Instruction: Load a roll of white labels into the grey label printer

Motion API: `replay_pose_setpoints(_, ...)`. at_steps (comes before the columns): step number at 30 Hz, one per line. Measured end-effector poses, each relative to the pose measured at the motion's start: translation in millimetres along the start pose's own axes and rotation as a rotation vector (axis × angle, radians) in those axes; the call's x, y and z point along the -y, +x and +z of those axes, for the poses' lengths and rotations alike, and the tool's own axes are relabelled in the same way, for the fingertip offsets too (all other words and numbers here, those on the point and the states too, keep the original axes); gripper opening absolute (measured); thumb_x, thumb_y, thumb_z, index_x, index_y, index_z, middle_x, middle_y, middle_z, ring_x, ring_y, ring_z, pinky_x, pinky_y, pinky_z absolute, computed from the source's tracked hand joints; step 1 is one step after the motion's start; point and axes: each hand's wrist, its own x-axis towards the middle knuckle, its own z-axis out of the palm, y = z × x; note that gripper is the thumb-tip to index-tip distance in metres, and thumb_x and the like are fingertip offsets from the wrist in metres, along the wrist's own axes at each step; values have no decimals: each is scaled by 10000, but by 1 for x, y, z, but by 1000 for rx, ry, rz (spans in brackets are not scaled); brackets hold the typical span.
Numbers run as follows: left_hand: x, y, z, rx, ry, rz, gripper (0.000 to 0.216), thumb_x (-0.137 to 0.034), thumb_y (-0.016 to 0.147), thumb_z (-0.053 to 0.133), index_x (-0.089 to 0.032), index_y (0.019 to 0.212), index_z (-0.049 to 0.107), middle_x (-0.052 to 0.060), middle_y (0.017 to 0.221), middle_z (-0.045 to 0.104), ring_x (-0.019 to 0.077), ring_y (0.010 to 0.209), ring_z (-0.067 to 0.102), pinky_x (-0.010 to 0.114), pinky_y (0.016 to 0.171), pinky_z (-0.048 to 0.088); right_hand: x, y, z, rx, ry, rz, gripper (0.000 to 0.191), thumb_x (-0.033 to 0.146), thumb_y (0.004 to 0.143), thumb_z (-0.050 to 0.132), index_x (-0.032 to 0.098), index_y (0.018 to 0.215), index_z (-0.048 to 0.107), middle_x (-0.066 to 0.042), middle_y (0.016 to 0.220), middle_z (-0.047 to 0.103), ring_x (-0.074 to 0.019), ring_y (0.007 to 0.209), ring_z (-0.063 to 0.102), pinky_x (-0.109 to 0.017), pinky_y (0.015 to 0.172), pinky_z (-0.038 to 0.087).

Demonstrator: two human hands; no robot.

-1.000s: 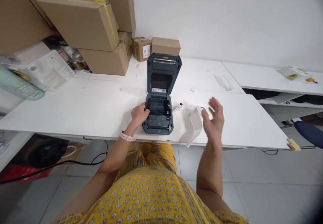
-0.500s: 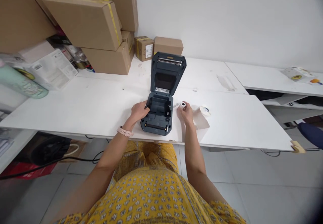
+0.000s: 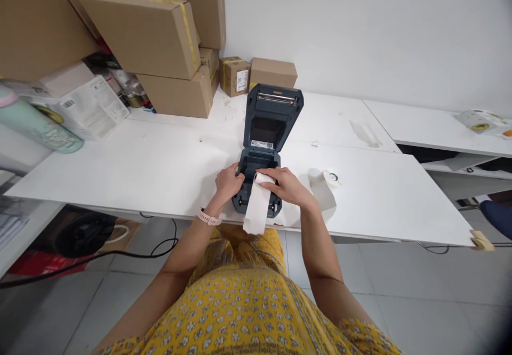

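Observation:
A dark label printer (image 3: 276,118) stands on the white table with its lid tilted up and back. My right hand (image 3: 286,184) grips a small white paper roll (image 3: 258,200) over the printer's open bay. The roll's loose end hangs over the printer's front edge. My left hand (image 3: 230,183) is closed on the left side of the printer's body, its thumb at the bay's rim. On the table to the right lies another white roll (image 3: 332,177) with a dark blue core ring, its strip of paper (image 3: 323,195) curling toward the front.
Stacked cardboard boxes (image 3: 148,35) rise at the back left, and two small cartons (image 3: 273,72) stand behind the printer. A mint bottle (image 3: 48,128) and a white product box (image 3: 92,107) are at the far left. The white table (image 3: 392,195) extends right.
My right hand has carried the small paper roll from the table beside the printer leftward over its bay, and the loose end now hangs forward. My left hand stays at the printer's left side.

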Motion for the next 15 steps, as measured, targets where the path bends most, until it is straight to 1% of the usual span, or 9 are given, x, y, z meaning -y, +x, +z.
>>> replay_pose_setpoints(2, 1, -2, 3, -20, -48, -2, 565, -247, 853, 506, -254, 1415, 565, 41, 953, 757, 257, 965, 701, 339, 841, 511, 2, 9, 9, 15, -128, 27, 426, 401, 996, 497, 229, 1368, 613, -90, 1336, 692, -334, 1123, 612, -535, 1007, 396)
replay_pose_setpoints(4, 3, -4, 5, -77, -96, 16, 630, -290, 857, 549, -215, 1479, 483, 48, 973, 738, 247, 954, 688, 345, 857, 515, 3, 11, 18, 26, -163, 33, 416, 367, 1008, 474, 235, 1383, 599, -89, 1365, 676, -336, 1143, 597, -524, 990, 385)
replay_pose_setpoints(6, 5, -4, 7, -173, -140, 95, 681, -327, 856, 594, -184, 1502, 431, 78, 1088, 708, 252, 1044, 651, 361, 918, 511, 4, 9, 24, 11, -156, 43, 407, 363, 1020, 449, 260, 1387, 591, -82, 1385, 665, -331, 1146, 600, -511, 975, 373)
replay_pose_setpoints(8, 8, -3, 9, -239, -177, 236, 638, -293, 859, 605, -183, 1469, 452, 104, 1245, 654, 256, 1187, 580, 377, 1008, 485, 4, 7, 27, -13, -136, 62, 401, 371, 1025, 439, 269, 1383, 588, -76, 1395, 660, -326, 1144, 612, -507, 974, 360)
replay_pose_setpoints(10, 9, -1, 9, -229, -211, 359, 565, -212, 860, 582, -204, 1418, 489, 100, 1347, 608, 243, 1278, 520, 382, 1073, 455, 4, 6, 28, -25, -121, 74, 394, 373, 1025, 440, 259, 1371, 590, -72, 1397, 660, -320, 1151, 623, -507, 983, 355)
replay_pose_setpoints(11, 9, 0, 9, -209, -224, 391, 544, -176, 858, 568, -213, 1396, 502, 92, 1367, 601, 234, 1291, 513, 385, 1092, 445, 3, 6, 29, -27, -118, 75, 390, 369, 1025, 441, 254, 1366, 590, -71, 1396, 660, -318, 1158, 625, -506, 989, 358)
replay_pose_setpoints(13, 10, 2, 8, -176, -236, 413, 514, -133, 858, 542, -226, 1363, 525, 79, 1367, 612, 223, 1282, 528, 390, 1110, 436, 3, 7, 31, -29, -119, 77, 384, 354, 1024, 437, 251, 1363, 584, -71, 1387, 665, -315, 1173, 627, -500, 999, 375)
replay_pose_setpoints(15, 9, 1, 8, -173, -232, 427, 488, -120, 865, 526, -229, 1340, 546, 71, 1357, 626, 218, 1281, 533, 396, 1130, 423, 1, 7, 32, -31, -115, 72, 384, 340, 1023, 428, 254, 1368, 572, -73, 1382, 666, -310, 1193, 622, -497, 1020, 393)
